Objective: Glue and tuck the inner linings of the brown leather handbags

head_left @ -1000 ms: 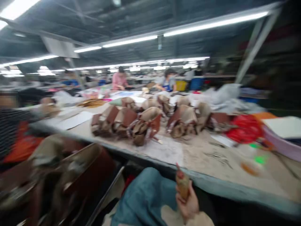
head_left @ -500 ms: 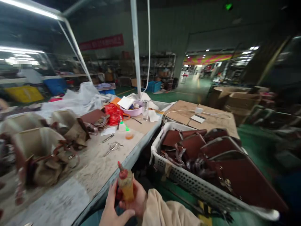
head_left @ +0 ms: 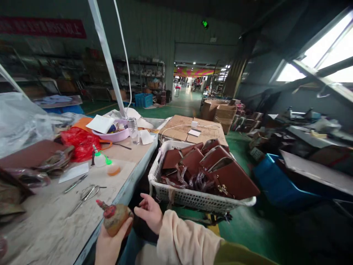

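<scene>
Gripping: the left hand [head_left: 110,241] is closed around a squat amber bottle [head_left: 117,223], its thumb across the near side.
Bottle: held up by the near edge of the bench [head_left: 110,187], low in the view, tilted so that its red nozzle [head_left: 102,205] points up and to the left.
Right hand: the right hand [head_left: 151,215] has hold of nothing; its fingers are loosely curled and partly spread, just beside the bottle, and I cannot tell whether a fingertip touches it.
Sleeve: a cream sleeve [head_left: 187,235] covers the right forearm.
Scissors: a pair of scissors [head_left: 86,197] lies on the bench beyond the bottle, with a slim metal tool [head_left: 75,184] near it.
Small bottles: a clear bottle [head_left: 99,159] with a green neck stands next to an orange-filled bottle [head_left: 113,169] with a green cap; a white paper [head_left: 74,173] lies to their left.
Back of bench: a red plastic bag [head_left: 79,145], a lilac basin [head_left: 119,137] and a clear jar [head_left: 133,131] sit close together.
White basket: to the right of the bench, a white basket [head_left: 193,200] holds a heap of brown handbags [head_left: 234,180].
Cardboard: behind the basket, a flat cardboard sheet [head_left: 176,129] carries a white cable [head_left: 176,126].
Floor: a blue bin [head_left: 275,186] stands on the green floor [head_left: 239,224], farther right.
</scene>
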A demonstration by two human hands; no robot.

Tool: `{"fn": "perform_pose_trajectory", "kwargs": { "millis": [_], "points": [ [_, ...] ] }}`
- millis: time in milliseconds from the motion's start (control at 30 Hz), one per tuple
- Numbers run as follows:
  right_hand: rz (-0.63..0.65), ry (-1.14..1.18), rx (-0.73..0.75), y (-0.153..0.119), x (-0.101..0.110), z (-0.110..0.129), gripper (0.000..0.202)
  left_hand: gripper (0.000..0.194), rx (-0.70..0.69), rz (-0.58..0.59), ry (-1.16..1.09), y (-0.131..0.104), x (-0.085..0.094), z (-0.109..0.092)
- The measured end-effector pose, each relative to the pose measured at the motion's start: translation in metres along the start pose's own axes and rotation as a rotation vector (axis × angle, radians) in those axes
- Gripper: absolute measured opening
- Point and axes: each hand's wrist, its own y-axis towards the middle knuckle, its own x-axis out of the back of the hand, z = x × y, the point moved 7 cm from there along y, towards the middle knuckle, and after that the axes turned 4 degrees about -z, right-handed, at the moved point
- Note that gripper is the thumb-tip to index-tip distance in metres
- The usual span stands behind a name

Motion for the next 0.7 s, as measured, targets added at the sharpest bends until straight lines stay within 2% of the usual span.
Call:
{"fn": "perform_pose_trajectory", "kwargs": {
  "millis": [67,100,133,167,200,267,333,400,500,600,700],
  "points": [
    [0.032,-0.305,0.269,0.007,0.038,0.029,0.055,0.057,-0.044,-0.076,0.036,0.023,0.007,0.001],
    [0.01,-0.504,0.404,0.009,0.062,0.044,0.054,0.059,-0.077,-0.131,0.067,0.036,0.011,0.002],
    [-0.043,-0.715,0.486,0.011,0.089,0.056,0.053,0.061,-0.105,-0.174,0.107,0.05,0.013,0.004],
    [-0.074,-0.936,0.504,0.015,0.117,0.063,0.052,0.061,-0.122,-0.229,0.176,0.063,0.016,0.006],
    [-0.108,-1.158,0.463,0.021,0.146,0.068,0.049,0.06,-0.141,-0.264,0.253,0.077,0.016,0.008],
    [-0.187,-1.578,0.28,0.031,0.208,0.071,0.051,0.057,-0.188,-0.311,0.376,0.1,0.013,0.01],
    [-0.239,-1.685,0.182,0.037,0.256,0.077,0.048,0.056,-0.231,-0.318,0.418,0.118,0.007,0.012],
    [-0.28,-1.754,0.094,0.041,0.291,0.078,0.033,0.056,-0.257,-0.306,0.433,0.13,0.001,0.015],
    [-0.272,-1.813,0.018,0.041,0.315,0.075,0.03,0.058,-0.237,-0.297,0.457,0.14,-0.002,0.022],
    [-0.248,-1.833,-0.005,0.035,0.321,0.076,0.024,0.066,-0.186,-0.298,0.47,0.14,0.004,0.028],
    [-0.25,-1.827,0.011,0.017,0.323,0.097,0.021,0.075,-0.198,-0.258,0.478,0.13,0.01,0.026]
  ]
}}
